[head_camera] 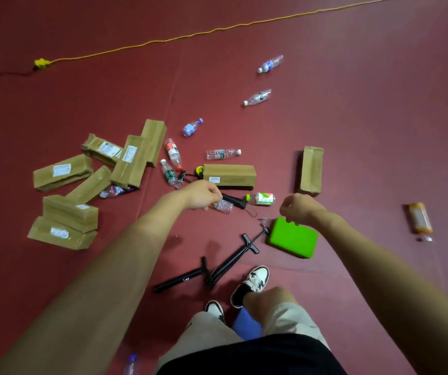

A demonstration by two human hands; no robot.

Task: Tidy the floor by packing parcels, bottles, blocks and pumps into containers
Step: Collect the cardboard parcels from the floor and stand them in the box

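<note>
Bottle (130,364) cut by bottom edge; blue object (245,324) (shape unclear) mostly behind legs (212,336).

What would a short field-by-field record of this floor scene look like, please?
left hand: fingers curled at a crumpled clear bottle; grip unclear
right hand: fingers curled, empty, above the green block
parcels: brown, scattered, mostly on the left
pumps: two black, ends meeting
containers: none in view
</note>
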